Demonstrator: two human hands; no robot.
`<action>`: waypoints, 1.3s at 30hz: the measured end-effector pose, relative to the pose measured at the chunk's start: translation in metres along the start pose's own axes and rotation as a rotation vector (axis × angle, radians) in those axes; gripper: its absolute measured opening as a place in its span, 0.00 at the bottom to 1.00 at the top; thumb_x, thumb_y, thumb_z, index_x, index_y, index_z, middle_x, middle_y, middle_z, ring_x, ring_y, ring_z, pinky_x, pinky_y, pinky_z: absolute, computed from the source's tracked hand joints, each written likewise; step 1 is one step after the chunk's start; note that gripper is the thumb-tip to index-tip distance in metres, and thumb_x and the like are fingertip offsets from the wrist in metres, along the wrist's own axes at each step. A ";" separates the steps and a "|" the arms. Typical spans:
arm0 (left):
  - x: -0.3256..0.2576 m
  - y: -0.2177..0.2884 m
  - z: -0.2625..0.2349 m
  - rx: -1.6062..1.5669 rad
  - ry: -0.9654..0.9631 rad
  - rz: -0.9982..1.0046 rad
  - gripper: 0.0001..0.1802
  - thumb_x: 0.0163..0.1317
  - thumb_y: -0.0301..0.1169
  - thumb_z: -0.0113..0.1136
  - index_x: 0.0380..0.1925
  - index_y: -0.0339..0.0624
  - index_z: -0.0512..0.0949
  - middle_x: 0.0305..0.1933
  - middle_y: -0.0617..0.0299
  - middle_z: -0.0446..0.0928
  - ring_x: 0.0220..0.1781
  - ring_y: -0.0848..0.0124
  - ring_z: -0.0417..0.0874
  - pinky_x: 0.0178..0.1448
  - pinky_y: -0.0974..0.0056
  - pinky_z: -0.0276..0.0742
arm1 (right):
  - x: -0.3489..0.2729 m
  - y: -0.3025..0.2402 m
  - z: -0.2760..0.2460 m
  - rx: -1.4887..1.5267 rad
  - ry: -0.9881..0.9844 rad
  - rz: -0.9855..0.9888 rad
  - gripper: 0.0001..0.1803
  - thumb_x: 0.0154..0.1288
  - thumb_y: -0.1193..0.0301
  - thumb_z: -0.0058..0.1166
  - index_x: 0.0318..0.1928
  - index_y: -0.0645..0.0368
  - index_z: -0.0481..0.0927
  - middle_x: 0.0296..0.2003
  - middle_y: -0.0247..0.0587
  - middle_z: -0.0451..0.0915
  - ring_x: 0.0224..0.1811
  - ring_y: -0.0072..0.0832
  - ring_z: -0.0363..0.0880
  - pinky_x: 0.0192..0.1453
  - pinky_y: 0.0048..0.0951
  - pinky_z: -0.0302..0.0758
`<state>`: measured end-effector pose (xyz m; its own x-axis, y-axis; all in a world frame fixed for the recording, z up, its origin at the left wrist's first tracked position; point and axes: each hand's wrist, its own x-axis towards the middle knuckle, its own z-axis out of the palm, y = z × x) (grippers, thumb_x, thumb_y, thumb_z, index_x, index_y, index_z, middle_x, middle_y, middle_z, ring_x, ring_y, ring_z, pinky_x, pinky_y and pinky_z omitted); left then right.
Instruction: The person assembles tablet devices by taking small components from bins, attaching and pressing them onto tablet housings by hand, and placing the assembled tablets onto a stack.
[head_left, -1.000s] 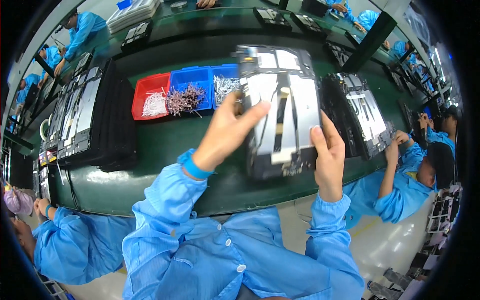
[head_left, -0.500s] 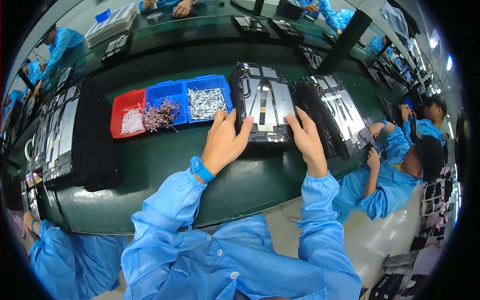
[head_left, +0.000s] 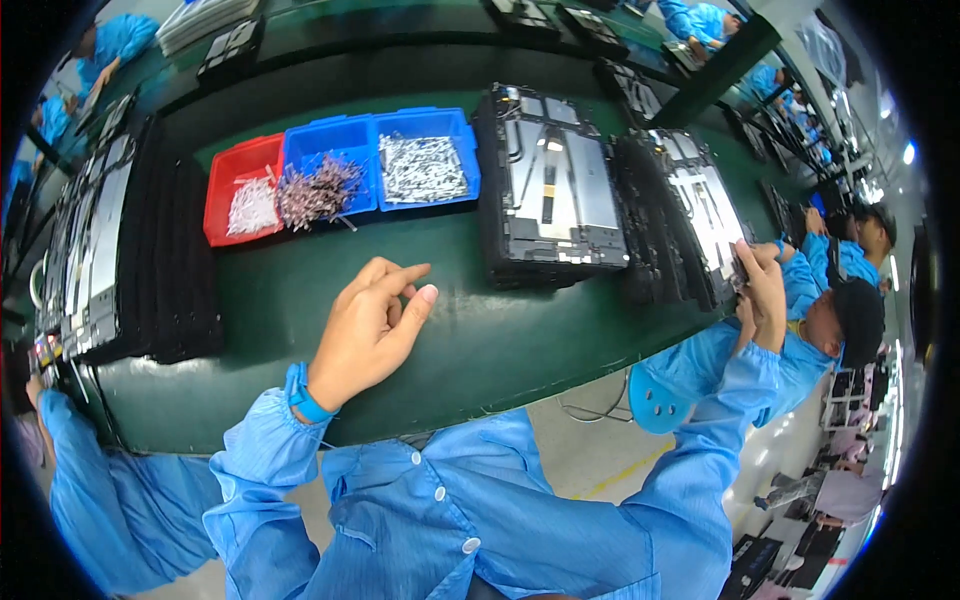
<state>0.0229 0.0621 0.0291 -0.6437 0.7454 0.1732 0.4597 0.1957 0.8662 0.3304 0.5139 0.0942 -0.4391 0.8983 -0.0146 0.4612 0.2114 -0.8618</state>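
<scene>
My left hand (head_left: 368, 335) hovers over the green bench, its fingers half bent and thumb apart, holding nothing. My right hand (head_left: 764, 292) reaches to the right and grips the near right edge of an opened tablet-like device (head_left: 697, 205) with silver inner panels. That device lies on the right stack, and its lower edge is partly hidden by my fingers. Between my hands stands another stack, topped by a similar opened device (head_left: 590, 190) with a dark strip down its middle; neither hand touches it.
Left of the middle stack sit a red bin (head_left: 226, 205) of white sticks, a blue bin (head_left: 330, 137) of brownish-pink sticks and a blue bin (head_left: 473, 170) of white sticks with dark tips. A tall device stack (head_left: 100, 250) stands left. A co-worker (head_left: 790, 330) sits close at right.
Both hands have left the middle stack. My left hand drew back toward the near left, and my right hand moved right onto the right stack's device. The view shifted too.
</scene>
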 end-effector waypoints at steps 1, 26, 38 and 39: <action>-0.002 0.000 -0.006 0.002 0.003 -0.011 0.18 0.66 0.33 0.61 0.49 0.28 0.81 0.33 0.57 0.74 0.21 0.74 0.70 0.28 0.65 0.68 | -0.004 0.001 0.003 0.041 0.048 -0.060 0.23 0.67 0.56 0.63 0.40 0.70 0.84 0.28 0.33 0.80 0.26 0.18 0.77 0.29 0.20 0.71; 0.040 0.044 0.075 -0.292 0.080 0.273 0.39 0.76 0.40 0.48 0.73 0.24 0.46 0.41 0.47 0.80 0.31 0.66 0.82 0.36 0.62 0.77 | -0.145 -0.088 0.189 0.801 -0.123 -0.174 0.21 0.76 0.61 0.51 0.58 0.67 0.74 0.39 0.39 0.82 0.32 0.22 0.82 0.27 0.23 0.76; 0.080 0.044 0.071 0.012 0.138 0.202 0.34 0.70 0.41 0.52 0.63 0.19 0.64 0.21 0.45 0.77 0.23 0.51 0.81 0.31 0.54 0.73 | -0.082 -0.048 0.191 0.075 0.035 -0.367 0.27 0.78 0.57 0.47 0.58 0.71 0.76 0.55 0.53 0.77 0.55 0.32 0.76 0.61 0.29 0.70; 0.079 0.042 0.072 0.057 0.122 0.174 0.33 0.70 0.41 0.52 0.63 0.19 0.65 0.20 0.45 0.75 0.22 0.51 0.80 0.30 0.54 0.73 | -0.084 -0.049 0.192 0.076 0.034 -0.360 0.27 0.78 0.57 0.47 0.58 0.71 0.76 0.55 0.53 0.77 0.55 0.32 0.76 0.61 0.29 0.70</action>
<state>0.0348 0.1750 0.0455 -0.6195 0.6891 0.3761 0.6018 0.1093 0.7911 0.1966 0.3541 0.0402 -0.5364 0.7841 0.3123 0.2224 0.4882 -0.8439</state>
